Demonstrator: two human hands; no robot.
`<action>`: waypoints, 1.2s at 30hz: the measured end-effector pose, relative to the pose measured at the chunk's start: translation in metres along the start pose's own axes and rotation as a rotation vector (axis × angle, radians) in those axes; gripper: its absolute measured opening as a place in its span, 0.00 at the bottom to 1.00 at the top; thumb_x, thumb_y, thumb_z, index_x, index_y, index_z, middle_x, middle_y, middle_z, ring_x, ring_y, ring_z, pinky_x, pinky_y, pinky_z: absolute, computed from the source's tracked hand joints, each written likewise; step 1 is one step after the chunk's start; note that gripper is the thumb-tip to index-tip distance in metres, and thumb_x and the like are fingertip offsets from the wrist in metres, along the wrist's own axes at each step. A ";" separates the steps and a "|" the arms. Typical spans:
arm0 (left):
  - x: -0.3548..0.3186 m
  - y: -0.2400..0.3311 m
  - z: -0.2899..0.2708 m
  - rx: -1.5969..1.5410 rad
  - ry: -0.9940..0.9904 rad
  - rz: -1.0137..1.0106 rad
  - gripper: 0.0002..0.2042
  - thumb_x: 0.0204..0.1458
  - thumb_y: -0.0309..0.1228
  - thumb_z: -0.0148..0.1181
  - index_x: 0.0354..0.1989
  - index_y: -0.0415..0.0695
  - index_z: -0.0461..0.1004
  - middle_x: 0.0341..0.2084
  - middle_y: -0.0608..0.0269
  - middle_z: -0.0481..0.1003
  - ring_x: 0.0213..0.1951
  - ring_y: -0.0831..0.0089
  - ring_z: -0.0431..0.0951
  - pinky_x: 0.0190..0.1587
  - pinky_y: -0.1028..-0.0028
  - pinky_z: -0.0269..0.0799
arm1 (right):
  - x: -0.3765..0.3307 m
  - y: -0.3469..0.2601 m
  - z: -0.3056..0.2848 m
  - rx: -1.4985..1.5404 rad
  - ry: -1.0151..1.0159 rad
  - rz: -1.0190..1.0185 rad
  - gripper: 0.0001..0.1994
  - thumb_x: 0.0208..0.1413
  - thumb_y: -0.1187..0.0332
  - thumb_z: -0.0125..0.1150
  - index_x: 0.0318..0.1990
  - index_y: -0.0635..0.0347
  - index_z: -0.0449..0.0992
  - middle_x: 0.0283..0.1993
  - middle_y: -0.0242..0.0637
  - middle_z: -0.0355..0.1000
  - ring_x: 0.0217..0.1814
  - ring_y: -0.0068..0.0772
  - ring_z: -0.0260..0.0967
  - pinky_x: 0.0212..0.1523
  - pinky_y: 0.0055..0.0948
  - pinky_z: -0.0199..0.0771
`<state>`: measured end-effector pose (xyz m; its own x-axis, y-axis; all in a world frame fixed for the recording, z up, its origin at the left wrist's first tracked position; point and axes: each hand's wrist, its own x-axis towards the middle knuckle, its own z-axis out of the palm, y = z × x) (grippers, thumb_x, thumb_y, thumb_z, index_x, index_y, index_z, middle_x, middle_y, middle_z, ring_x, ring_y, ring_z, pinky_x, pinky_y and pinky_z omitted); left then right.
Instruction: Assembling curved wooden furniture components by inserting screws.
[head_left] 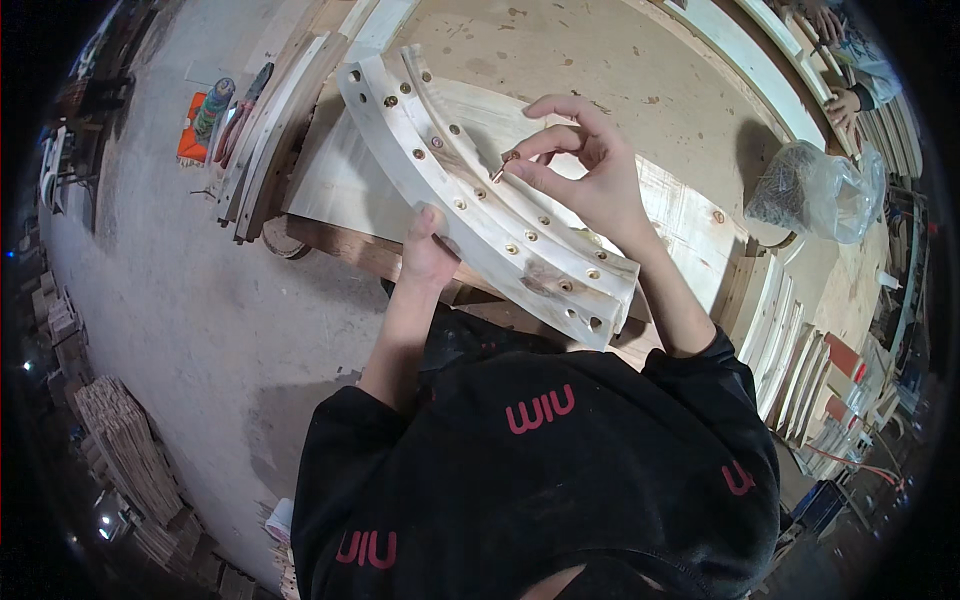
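Note:
My left hand (428, 255) is closed round the near edge of a stack of curved wooden strips (520, 205), thumb on top. The strips lie side by side, tilted from upper left to lower right, with rows of holes; many show brass-coloured rings inside. Over the far edge of the strips, near their middle, my right hand (605, 185) pinches a small copper-coloured metal fastener (498, 173) between thumb and fingertip. Its other fingers are bent and raised. Whether the fastener touches the wood I cannot tell. Beneath the strips is a pale wooden board (340, 165).
A clear plastic bag of small dark metal pieces (800, 195) stands at the right. More curved strips (265, 130) lie at the left, beside a tool with a green grip (213, 108). Another person's hand (845, 105) shows at upper right. A wood stack (125, 430) stands at lower left.

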<state>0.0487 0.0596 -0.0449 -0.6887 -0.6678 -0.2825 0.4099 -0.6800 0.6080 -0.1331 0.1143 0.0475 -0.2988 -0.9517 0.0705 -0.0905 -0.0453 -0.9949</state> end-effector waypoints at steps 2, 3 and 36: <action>-0.003 0.000 -0.001 -0.039 0.001 -0.014 0.43 0.34 0.49 0.62 0.57 0.42 0.50 0.51 0.56 0.60 0.54 0.61 0.61 0.55 0.61 0.59 | -0.001 0.001 0.000 -0.085 -0.002 0.017 0.20 0.40 0.74 0.64 0.43 0.59 0.65 0.29 0.33 0.73 0.31 0.16 0.69 0.39 0.22 0.66; -0.004 0.000 -0.002 -0.078 0.004 -0.028 0.42 0.34 0.48 0.63 0.57 0.42 0.51 0.50 0.59 0.61 0.54 0.63 0.61 0.56 0.63 0.57 | -0.002 0.007 0.001 -0.102 -0.032 0.027 0.21 0.40 0.72 0.65 0.44 0.59 0.65 0.31 0.33 0.73 0.33 0.17 0.69 0.40 0.23 0.64; -0.048 0.060 -0.061 -0.137 0.193 0.181 0.42 0.36 0.47 0.62 0.58 0.42 0.49 0.54 0.59 0.57 0.57 0.62 0.56 0.58 0.62 0.53 | 0.196 0.132 -0.007 -0.937 0.180 0.460 0.37 0.32 0.63 0.70 0.50 0.68 0.56 0.38 0.52 0.68 0.42 0.44 0.68 0.41 0.35 0.69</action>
<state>0.1429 0.0322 -0.0398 -0.4760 -0.8183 -0.3222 0.6016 -0.5702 0.5594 -0.2104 -0.0763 -0.0693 -0.6199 -0.7552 -0.2131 -0.6065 0.6334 -0.4807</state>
